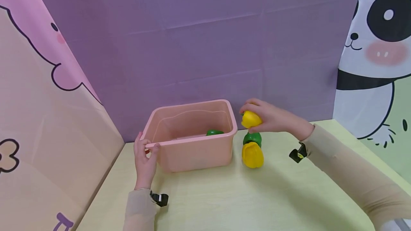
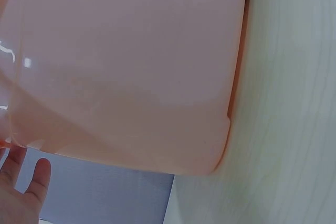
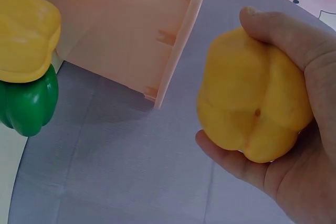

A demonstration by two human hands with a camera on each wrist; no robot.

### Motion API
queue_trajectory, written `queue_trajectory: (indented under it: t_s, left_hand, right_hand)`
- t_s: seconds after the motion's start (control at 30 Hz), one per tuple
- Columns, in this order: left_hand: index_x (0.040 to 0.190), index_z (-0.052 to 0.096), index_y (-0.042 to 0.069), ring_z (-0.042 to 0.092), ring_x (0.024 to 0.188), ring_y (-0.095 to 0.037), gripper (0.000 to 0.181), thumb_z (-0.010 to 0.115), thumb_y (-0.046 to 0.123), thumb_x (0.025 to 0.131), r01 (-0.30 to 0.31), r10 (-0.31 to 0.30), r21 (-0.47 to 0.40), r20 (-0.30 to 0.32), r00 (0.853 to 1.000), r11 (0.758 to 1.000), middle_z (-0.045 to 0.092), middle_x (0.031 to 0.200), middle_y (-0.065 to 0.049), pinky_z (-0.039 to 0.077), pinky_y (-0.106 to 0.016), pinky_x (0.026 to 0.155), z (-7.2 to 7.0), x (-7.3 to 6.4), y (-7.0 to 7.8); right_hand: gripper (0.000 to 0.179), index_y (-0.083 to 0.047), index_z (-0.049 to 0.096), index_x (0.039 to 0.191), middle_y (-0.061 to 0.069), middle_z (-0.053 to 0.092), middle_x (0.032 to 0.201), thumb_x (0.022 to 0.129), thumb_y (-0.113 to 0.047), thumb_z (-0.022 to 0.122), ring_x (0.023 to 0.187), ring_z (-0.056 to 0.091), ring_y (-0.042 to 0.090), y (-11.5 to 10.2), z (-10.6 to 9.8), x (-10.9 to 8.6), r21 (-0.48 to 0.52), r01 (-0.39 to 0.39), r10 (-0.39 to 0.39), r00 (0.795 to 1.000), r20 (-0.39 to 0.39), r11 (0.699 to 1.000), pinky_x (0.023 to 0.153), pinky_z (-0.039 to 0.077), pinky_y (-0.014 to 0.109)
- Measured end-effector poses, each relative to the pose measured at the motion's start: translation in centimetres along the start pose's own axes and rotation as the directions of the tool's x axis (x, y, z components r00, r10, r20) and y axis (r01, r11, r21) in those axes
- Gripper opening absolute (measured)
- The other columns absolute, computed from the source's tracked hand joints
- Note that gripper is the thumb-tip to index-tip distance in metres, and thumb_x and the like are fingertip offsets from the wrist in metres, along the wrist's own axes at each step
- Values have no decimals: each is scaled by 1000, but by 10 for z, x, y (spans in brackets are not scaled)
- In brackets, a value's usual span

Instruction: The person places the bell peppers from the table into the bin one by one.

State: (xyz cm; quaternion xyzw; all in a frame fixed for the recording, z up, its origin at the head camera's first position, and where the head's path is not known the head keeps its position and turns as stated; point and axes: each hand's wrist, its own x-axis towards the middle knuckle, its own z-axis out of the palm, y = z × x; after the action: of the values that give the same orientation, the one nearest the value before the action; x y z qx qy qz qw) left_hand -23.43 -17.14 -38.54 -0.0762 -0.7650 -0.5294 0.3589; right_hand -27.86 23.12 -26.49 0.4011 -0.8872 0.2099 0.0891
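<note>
A pink plastic bin point(image 1: 196, 154) stands on the table, with a green bell pepper point(image 1: 214, 132) partly visible inside. My left hand point(image 1: 146, 159) grips its rim at the near left corner. In the left wrist view, the bin's wall point(image 2: 131, 77) fills most of the picture, and fingers point(image 2: 39, 179) show at the lower left. Right of the bin, my right hand point(image 1: 268, 116) holds a yellow bell pepper point(image 3: 254, 95) in the air between thumb and fingers. Below that hand, a second yellow bell pepper point(image 1: 252, 155) sits in front of another green bell pepper point(image 1: 252, 138) on the table.
The pale wooden table point(image 1: 218, 199) meets a purple backdrop point(image 1: 208, 45) behind the bin. Cartoon-printed panels stand at the left point(image 1: 41, 117) and right point(image 1: 369, 106).
</note>
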Motion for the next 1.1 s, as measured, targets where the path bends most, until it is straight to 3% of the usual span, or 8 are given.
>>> queue_trajectory:
  t_s: [0.4, 0.7, 1.1]
  left_hand:
    - [99, 46, -4, 28, 138, -35, 20, 62, 6, 93, -10, 10, -4, 1, 1000, 1000, 24, 153, -21, 33, -42, 89, 0, 1, -2]
    - [99, 45, -4, 29, 137, -37, 20, 62, 6, 93, -16, 16, -25, 2, 1000, 1000, 24, 153, -22, 33, -47, 89, 0, 1, -1]
    - [98, 45, -4, 28, 137, -37, 20, 62, 7, 93, -2, 2, -24, -5, 1000, 1000, 24, 154, -18, 33, -51, 91, -3, 0, -1]
  right_hand:
    - [50, -15, 56, 121, 7, 49, 122, 77, -9, 79, 99, 51, 24, -5, -5, 22, -1, 37, -37, 999, -14, 999, 81, 50, 37]
    - [49, -20, 56, 123, 3, 47, 124, 79, -18, 78, 102, 50, 21, -13, -7, 35, 7, 9, -9, 1000, 12, 1000, 84, 49, 35]
    - [51, -14, 55, 123, 9, 48, 125, 78, -10, 78, 102, 50, 25, -19, -9, 58, 1, 44, -44, 999, 20, 999, 86, 49, 39]
